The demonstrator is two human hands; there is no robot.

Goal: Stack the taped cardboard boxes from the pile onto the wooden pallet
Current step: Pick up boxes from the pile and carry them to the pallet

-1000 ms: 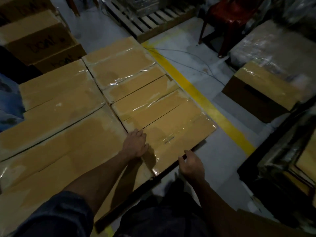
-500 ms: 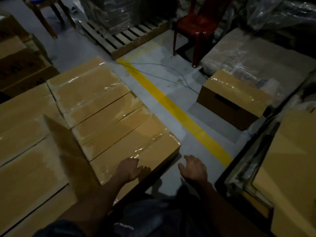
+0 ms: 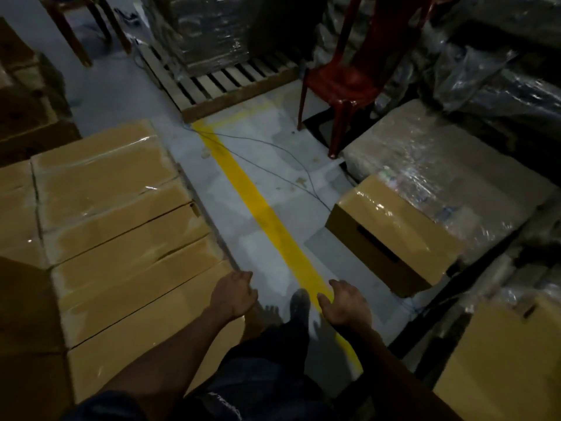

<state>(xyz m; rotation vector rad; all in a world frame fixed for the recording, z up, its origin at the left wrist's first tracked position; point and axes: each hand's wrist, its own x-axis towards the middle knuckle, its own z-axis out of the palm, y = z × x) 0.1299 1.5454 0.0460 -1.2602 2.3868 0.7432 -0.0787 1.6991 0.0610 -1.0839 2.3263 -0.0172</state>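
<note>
Filling my left side, the taped boxes (image 3: 121, 238) lie stacked flat; one box (image 3: 391, 235) sits right of the yellow line (image 3: 273, 226). My left hand (image 3: 233, 294) and right hand (image 3: 346, 303) hang loosely curled, holding nothing.

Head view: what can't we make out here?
- Pallet under the stacked boxes: covered by the boxes.
- Left hand contact with the box edge: motion blur.
- Right hand fingertips: curled under, dim.
- Carton label: too dark.
- Far pallet load: wrapped, cut off by the top edge.
</note>
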